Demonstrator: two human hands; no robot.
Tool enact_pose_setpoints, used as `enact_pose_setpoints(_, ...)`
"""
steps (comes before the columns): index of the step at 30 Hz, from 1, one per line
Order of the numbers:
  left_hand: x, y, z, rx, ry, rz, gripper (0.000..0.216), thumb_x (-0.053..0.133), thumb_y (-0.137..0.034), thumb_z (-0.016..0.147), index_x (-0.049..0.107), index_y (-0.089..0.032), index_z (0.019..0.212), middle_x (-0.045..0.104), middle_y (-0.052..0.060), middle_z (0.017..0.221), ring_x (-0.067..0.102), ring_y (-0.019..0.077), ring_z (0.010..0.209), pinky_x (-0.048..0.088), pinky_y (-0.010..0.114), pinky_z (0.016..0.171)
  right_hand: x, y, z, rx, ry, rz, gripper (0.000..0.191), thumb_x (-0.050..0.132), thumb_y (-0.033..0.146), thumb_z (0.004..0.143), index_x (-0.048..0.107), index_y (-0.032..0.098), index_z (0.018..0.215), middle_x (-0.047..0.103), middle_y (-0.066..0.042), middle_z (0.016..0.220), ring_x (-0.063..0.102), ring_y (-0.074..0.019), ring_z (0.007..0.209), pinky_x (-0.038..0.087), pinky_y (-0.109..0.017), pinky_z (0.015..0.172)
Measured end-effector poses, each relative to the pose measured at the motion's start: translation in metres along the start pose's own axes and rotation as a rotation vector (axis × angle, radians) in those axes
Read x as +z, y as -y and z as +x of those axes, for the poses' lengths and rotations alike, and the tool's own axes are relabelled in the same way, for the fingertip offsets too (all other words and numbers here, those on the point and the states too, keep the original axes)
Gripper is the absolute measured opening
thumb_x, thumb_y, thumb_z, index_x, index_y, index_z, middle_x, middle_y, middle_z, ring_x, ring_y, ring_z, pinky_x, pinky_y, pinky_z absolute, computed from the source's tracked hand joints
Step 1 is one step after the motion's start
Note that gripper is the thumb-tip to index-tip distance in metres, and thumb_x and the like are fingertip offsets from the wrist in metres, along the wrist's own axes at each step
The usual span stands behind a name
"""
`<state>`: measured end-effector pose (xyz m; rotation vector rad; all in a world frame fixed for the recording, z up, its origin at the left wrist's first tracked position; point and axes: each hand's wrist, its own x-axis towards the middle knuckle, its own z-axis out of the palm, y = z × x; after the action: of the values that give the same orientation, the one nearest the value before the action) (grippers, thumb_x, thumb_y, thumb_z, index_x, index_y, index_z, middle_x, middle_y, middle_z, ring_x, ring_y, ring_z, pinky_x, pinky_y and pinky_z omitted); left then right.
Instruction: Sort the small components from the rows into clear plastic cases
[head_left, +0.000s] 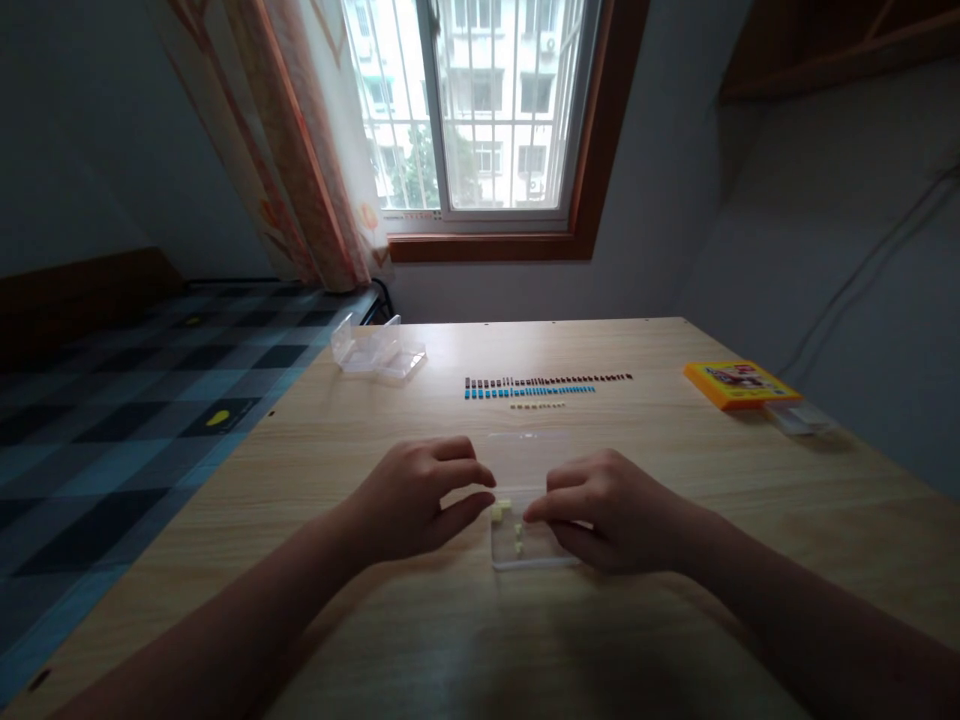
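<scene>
A clear plastic box lies on the wooden table between my hands, its lid folded back on the far side. Several small pale-yellow building blocks are inside it. My left hand is at the box's left edge, thumb and forefinger apart with nothing visible between them. Over the right part of the box is my right hand, its forefinger stretched out close to the blocks; the thumb tip is partly hidden. Beyond the box stand a row of dark brown pieces, a row of blue pieces and a shorter pale row.
Clear open boxes stand at the table's far left. A yellow-orange box with a printed picture lies at the right, a small clear case beside it. A bed with a checked cover adjoins the left side.
</scene>
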<state>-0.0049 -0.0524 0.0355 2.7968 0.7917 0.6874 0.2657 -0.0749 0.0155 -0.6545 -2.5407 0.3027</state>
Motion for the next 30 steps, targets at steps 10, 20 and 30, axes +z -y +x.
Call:
enact_pose_setpoints(10,0.007,0.008,-0.004,0.000,0.187,-0.010,0.047,0.074,-0.056,0.084,0.070,-0.022,0.115,0.073,0.005,0.103,0.072,0.0231,0.082,0.052,0.033,0.068,0.010,0.013,0.005,0.064,0.169,-0.109,0.026,0.053,0.014,0.083,0.075,0.025,0.092,0.061,0.000,0.080,0.050,-0.0144,0.066,0.031,-0.030,0.061)
enact_pose_setpoints(20,0.013,0.009,-0.004,-0.046,0.279,0.009,0.066,0.076,-0.063,0.079,0.068,-0.021,0.130,0.073,0.009,0.109,0.073,0.0269,0.086,0.055,0.036,0.071,0.017,0.013,0.007,0.169,0.179,-0.117,0.024,0.054,0.016,0.084,0.074,0.025,0.093,0.062,0.000,0.083,0.052,-0.0139,0.067,0.031,-0.030,0.062)
enact_pose_setpoints(30,0.014,0.004,-0.002,-0.095,0.282,0.036,0.063,0.077,-0.062,0.077,0.070,-0.022,0.125,0.074,0.008,0.107,0.073,0.0268,0.086,0.055,0.036,0.072,0.021,0.015,0.011,0.202,0.149,-0.131,0.024,0.052,0.016,0.087,0.073,0.023,0.097,0.065,-0.002,0.087,0.054,-0.0144,0.068,0.034,-0.029,0.063)
